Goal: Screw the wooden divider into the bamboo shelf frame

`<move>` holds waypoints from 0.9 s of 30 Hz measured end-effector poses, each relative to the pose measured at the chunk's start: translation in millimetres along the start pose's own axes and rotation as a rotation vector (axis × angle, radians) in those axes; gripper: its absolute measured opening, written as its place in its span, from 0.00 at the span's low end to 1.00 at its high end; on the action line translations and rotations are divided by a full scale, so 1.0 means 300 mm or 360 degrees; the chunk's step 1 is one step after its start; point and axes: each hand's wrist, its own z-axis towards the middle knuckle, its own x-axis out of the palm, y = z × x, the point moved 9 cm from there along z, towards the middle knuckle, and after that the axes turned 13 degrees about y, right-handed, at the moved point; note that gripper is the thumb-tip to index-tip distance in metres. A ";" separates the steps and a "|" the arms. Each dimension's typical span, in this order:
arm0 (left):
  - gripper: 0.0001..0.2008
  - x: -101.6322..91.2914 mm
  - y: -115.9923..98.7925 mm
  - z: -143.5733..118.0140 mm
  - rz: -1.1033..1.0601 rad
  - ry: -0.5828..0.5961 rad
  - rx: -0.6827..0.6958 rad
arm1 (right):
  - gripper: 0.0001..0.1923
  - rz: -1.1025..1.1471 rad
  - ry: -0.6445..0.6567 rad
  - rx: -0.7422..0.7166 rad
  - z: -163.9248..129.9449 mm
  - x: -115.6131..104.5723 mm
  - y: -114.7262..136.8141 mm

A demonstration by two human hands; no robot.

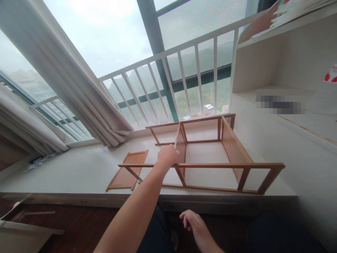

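Observation:
A brown wooden shelf rack [205, 166] lies on its side on the white window ledge, its slim posts running left to right and two panels standing across it. My left hand [168, 155] reaches over the near post, closed around the edge of the middle panel [181, 149]; the fingertips are hidden behind the hand. Lower down, in front of the ledge, my right hand [193, 222] hangs with loosely bent, parted fingers and holds nothing. A loose wooden panel with side rails [127, 170] lies flat on the ledge, partly behind the rack's left end.
White railings [197, 70] and a window rise behind the ledge [79, 168]. A grey curtain [79, 73] hangs down onto it at left. On the right stands a white shelving unit [258, 70] with items on it. Dark floor lies below, with a pale piece of furniture [26, 235] at lower left.

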 end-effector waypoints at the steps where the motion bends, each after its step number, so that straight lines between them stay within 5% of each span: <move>1: 0.18 0.002 0.001 0.002 -0.0002 0.0002 0.0001 | 0.31 -0.0003 0.0002 0.0003 -0.002 0.000 0.001; 16: 0.29 -0.003 -0.007 -0.001 0.0004 0.0052 0.0039 | 0.24 0.0066 0.0021 -0.0029 -0.017 -0.001 0.039; 27: 0.24 0.002 0.016 0.003 -0.0048 0.0074 -0.0021 | 0.25 0.0053 0.0006 -0.0065 -0.017 -0.008 0.037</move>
